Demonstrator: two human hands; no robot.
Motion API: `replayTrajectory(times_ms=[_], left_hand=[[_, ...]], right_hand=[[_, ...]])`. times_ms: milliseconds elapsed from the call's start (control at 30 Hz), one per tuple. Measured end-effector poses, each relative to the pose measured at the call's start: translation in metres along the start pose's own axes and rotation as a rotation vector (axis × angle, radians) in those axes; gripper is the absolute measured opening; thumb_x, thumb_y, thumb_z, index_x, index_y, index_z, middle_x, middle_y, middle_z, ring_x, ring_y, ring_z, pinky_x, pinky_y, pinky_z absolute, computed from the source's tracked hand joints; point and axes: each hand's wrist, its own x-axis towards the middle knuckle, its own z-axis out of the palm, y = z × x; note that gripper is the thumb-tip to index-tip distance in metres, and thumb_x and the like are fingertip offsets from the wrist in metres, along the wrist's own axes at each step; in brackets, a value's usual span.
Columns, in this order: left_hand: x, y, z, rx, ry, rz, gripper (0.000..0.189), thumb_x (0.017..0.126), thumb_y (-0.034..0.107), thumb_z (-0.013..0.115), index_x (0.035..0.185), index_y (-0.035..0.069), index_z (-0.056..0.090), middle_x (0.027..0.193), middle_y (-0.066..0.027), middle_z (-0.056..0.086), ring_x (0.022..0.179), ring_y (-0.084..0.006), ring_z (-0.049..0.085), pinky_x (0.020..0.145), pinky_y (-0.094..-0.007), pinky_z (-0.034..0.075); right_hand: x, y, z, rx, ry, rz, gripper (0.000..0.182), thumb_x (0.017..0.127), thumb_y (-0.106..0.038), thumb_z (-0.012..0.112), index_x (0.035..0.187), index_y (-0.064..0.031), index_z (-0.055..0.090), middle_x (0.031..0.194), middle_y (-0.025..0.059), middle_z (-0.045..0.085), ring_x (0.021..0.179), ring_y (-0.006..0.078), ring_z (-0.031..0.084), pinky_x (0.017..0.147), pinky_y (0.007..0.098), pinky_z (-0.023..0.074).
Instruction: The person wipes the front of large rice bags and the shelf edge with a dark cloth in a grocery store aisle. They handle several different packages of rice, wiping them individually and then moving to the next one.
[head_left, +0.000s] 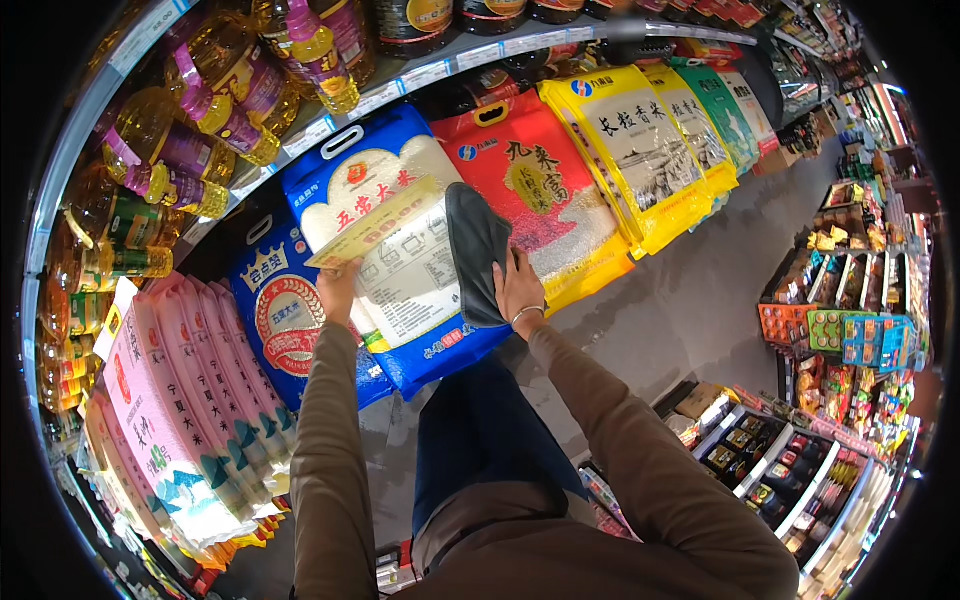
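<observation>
My left hand (339, 289) grips the lower left end of a long yellowish card (375, 225) with red print, held above a blue and white rice bag (409, 277). On the right part of the same bag lies a dark grey, flattened item (476, 255), perhaps a cloth or pouch. My right hand (517, 285), with a bracelet at the wrist, rests on its right edge with fingers spread; whether the fingers grip it I cannot tell. A red rice bag (525, 165) stands to the right, and another blue rice bag (289, 307) to the left.
Yellow rice bags (637, 150) and a green bag (716, 112) continue the row. Pink rice bags (180, 397) stand at the left. Above runs a shelf edge (450, 64) with cooking oil bottles (240, 90). Across the grey floor (637, 322) are snack shelves (847, 300) and racks of jars (765, 457).
</observation>
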Motion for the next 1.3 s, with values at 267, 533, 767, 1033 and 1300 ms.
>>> replayTrajectory(times_ms=[267, 533, 767, 1033, 1300], left_hand=[[0.034, -0.006, -0.001, 0.125, 0.006, -0.032, 0.034, 0.080, 0.022, 0.077, 0.100, -0.004, 0.071, 0.090, -0.0108, 0.074, 0.078, -0.0120, 0.067, 0.070, -0.0285, 0.051], [0.040, -0.003, -0.003, -0.116, -0.062, 0.072, 0.038, 0.079, 0.001, 0.075, 0.115, -0.004, 0.062, 0.107, -0.0095, 0.069, 0.096, -0.0150, 0.065, 0.085, -0.0271, 0.049], [0.031, 0.001, -0.008, -0.047, -0.100, 0.078, 0.041, 0.080, -0.004, 0.073, 0.118, -0.003, 0.059, 0.110, -0.0072, 0.067, 0.100, -0.0141, 0.062, 0.089, -0.0266, 0.048], [0.051, -0.021, -0.024, -0.091, -0.042, 0.069, 0.020, 0.088, 0.007, 0.069, 0.105, -0.003, 0.067, 0.098, -0.0061, 0.070, 0.090, -0.0102, 0.061, 0.081, -0.0251, 0.047], [0.055, -0.010, -0.023, 0.159, -0.027, 0.057, 0.025, 0.089, 0.014, 0.069, 0.106, -0.004, 0.065, 0.095, -0.0082, 0.070, 0.085, -0.0130, 0.061, 0.078, -0.0278, 0.047]], right_hand=[[-0.013, 0.005, -0.007, 0.076, -0.012, 0.033, 0.050, 0.096, -0.033, 0.049, 0.139, -0.0075, 0.045, 0.121, 0.0204, 0.054, 0.101, 0.0372, 0.062, 0.083, 0.0432, 0.0531], [-0.014, 0.007, -0.007, 0.079, 0.001, 0.033, 0.051, 0.096, -0.033, 0.049, 0.141, -0.0097, 0.044, 0.119, 0.0201, 0.055, 0.097, 0.0372, 0.063, 0.081, 0.0428, 0.0537], [-0.012, 0.017, -0.007, 0.095, -0.002, 0.019, 0.052, 0.095, -0.033, 0.050, 0.140, -0.0091, 0.043, 0.120, 0.0203, 0.054, 0.097, 0.0375, 0.063, 0.080, 0.0427, 0.0537], [-0.010, 0.012, -0.009, 0.171, -0.003, -0.023, 0.054, 0.095, -0.030, 0.051, 0.143, -0.0091, 0.039, 0.126, 0.0218, 0.051, 0.099, 0.0411, 0.060, 0.084, 0.0459, 0.0508], [-0.008, 0.016, -0.010, 0.189, -0.014, -0.051, 0.054, 0.092, -0.028, 0.055, 0.138, -0.0033, 0.043, 0.128, 0.0230, 0.049, 0.108, 0.0390, 0.057, 0.089, 0.0428, 0.0502]])
